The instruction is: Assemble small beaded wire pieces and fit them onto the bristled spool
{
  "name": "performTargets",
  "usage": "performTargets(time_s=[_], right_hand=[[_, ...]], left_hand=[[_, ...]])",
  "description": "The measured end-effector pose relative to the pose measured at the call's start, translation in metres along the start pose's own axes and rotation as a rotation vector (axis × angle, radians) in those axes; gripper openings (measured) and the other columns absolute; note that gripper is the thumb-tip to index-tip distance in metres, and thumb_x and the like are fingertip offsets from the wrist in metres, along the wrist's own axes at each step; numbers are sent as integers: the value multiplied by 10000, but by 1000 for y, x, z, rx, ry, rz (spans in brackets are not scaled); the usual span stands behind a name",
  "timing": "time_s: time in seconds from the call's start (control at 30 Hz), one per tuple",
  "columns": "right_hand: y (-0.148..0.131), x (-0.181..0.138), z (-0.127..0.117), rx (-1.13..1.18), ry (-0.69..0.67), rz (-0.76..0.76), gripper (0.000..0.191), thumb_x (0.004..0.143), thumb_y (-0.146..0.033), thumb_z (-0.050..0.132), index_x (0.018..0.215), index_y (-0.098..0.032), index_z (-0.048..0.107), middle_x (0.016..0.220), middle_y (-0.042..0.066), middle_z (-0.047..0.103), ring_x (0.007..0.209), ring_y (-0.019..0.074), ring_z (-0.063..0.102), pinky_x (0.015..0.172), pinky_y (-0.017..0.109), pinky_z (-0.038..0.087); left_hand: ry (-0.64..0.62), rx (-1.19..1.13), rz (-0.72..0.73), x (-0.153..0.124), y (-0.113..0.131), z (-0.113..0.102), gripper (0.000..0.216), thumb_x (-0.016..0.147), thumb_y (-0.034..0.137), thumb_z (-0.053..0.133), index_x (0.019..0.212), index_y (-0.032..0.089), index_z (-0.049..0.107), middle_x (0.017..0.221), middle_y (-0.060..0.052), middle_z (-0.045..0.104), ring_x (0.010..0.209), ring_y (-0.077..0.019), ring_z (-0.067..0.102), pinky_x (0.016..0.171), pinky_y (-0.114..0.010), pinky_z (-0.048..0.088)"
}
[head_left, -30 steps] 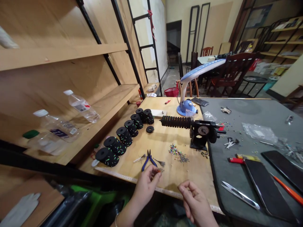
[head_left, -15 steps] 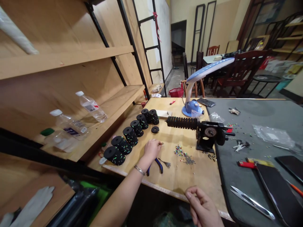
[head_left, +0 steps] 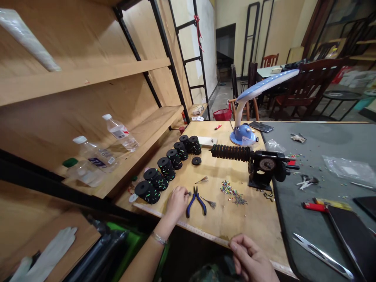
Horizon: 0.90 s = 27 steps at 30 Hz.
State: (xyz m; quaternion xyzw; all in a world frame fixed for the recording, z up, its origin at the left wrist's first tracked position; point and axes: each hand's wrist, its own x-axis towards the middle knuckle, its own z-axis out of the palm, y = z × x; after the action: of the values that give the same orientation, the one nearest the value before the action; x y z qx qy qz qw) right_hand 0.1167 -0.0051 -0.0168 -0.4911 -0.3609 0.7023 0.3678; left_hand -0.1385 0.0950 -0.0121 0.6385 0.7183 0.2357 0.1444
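My left hand (head_left: 177, 202) rests low over the wooden table, left of the blue-handled pliers (head_left: 196, 202). Its fingers are closed around something small and dark at the tips that I cannot make out. A small dark bristle-like tuft (head_left: 209, 202) lies right of the pliers, and another thin tuft (head_left: 202, 180) lies beyond their jaws. At the front edge, my right hand (head_left: 249, 256) has thumb and forefinger pressed together; whatever is between them is too small to name. Black foam spools (head_left: 147, 192) with coloured specks stand in a row left of my left hand.
A black hand-cranked device (head_left: 261, 168) carries a ribbed black roll (head_left: 230, 152). Before it lie colourful beads (head_left: 227, 187) and small metal pieces (head_left: 239, 199). A blue lamp (head_left: 242, 133) stands behind. Thread snips (head_left: 323, 255) lie on the grey mat (head_left: 317, 149). Shelves with bottles (head_left: 122, 133) flank the left.
My left hand has moved left and nearer, uncovering the pliers. A thin tuft now lies on the table where its fingertips were. My right hand has hardly moved; the view has shifted slightly.
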Motion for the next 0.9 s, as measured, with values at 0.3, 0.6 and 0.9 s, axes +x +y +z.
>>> performTargets(time_s=[0.3, 0.6, 0.9], right_hand=[[11, 1, 1, -3, 51, -15, 538, 691, -734, 600, 704, -208, 485, 309, -124, 375, 326, 43, 200, 375, 178, 127], [11, 1, 0, -29, 84, -32, 592, 608, -788, 603, 684, -211, 498, 291, -111, 419, 269, 43, 243, 326, 177, 143], [16, -3, 1, -31, 116, -114, 542, 643, -714, 648, 669, -181, 559, 344, -93, 445, 299, 55, 344, 360, 177, 241]], left_hand=[[-282, -830, -165, -75, 37, 5, 219, 817, 374, 596, 872, 167, 553, 687, 11, 590, 585, -130, 555, 526, -228, 446], [-481, -1343, -485, -131, 90, 43, 256, 730, 340, 732, 755, 142, 570, 616, 18, 564, 550, -86, 464, 494, -192, 329], [-431, -1166, -363, -134, 93, 50, 307, 766, 417, 707, 772, 140, 575, 646, 24, 560, 506, -67, 420, 465, -191, 327]])
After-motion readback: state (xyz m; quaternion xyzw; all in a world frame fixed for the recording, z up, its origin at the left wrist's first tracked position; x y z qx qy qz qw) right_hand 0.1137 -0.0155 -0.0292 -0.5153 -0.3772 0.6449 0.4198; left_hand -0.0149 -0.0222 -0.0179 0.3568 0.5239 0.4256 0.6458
